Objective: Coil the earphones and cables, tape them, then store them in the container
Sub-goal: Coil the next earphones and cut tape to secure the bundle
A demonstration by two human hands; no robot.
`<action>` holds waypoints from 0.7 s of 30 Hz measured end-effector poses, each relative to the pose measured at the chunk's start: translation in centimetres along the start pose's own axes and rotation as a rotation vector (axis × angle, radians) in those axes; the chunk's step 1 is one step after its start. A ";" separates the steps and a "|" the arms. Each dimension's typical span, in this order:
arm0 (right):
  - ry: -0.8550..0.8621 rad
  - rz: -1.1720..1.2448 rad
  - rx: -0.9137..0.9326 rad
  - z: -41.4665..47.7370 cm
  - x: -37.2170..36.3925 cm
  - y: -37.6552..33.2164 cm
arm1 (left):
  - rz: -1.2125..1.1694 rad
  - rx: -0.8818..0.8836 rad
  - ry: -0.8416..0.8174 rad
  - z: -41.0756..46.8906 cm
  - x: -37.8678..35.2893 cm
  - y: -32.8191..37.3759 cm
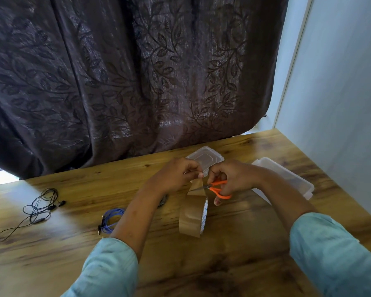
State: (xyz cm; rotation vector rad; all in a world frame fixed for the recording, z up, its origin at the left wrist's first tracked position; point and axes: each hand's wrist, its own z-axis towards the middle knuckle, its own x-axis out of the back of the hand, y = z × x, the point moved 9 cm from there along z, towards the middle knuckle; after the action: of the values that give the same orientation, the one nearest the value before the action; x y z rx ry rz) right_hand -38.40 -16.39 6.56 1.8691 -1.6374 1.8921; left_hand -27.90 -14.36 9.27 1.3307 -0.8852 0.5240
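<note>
Left hand (178, 172) fingers pinch end of brown tape strip (196, 187), taut above tape roll (192, 217). Right hand (231, 176) fingers curled round orange scissors (220, 189), blades at strip. Tape likely thin, sticky: hold by edges. Black earphones (41, 209), blue cable (111, 217) on tabletop (223, 264) at left: light, limp, tangle-prone.

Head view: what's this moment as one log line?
left hand: pinches tape strip | right hand: holds orange scissors at strip | brown tape roll: below strip | black earphones: uncoiled

Dark leaf-patterned curtain (126, 71) behind wooden table (223, 264) — pale wall (341, 82) right
</note>
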 end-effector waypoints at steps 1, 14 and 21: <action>0.003 -0.004 0.000 0.1 0.0 0.0 | 0.001 0.000 -0.001 0.0 0.0 0.0; 0.042 -0.011 0.001 0.0 0.7 -0.4 | -0.006 0.016 0.012 0.2 0.1 -0.4; 0.101 -0.084 0.015 0.2 1.4 -0.5 | -0.158 0.044 0.041 0.1 0.1 -0.8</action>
State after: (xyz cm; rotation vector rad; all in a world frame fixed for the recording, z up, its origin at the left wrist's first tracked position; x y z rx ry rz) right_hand -38.37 -17.13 7.83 1.7853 -1.4956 1.9360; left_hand -27.21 -14.63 8.84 1.4120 -0.7315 0.4483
